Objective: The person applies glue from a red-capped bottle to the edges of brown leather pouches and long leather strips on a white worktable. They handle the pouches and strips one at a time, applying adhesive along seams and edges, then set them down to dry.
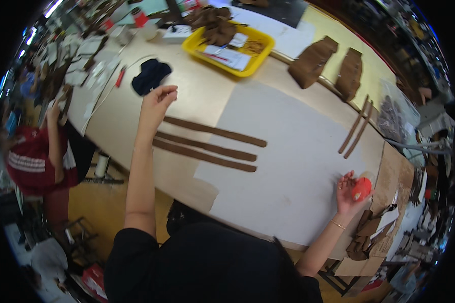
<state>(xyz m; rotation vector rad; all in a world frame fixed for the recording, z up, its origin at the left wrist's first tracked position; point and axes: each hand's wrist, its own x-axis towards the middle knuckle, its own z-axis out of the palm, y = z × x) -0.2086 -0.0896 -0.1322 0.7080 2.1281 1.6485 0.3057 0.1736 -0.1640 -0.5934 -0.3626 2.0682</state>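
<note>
Right hand (347,201), palm upturned, apparently holds a red object (362,189).

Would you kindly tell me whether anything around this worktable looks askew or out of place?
Slightly: the crumpled brown pieces near the right hand lie jumbled, unlike the three brown strips, laid out nearly parallel. No spill stands out.

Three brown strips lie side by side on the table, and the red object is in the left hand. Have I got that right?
Not quite: the head view shows the red object in the right hand. Three brown strips do lie side by side on the table.
</note>
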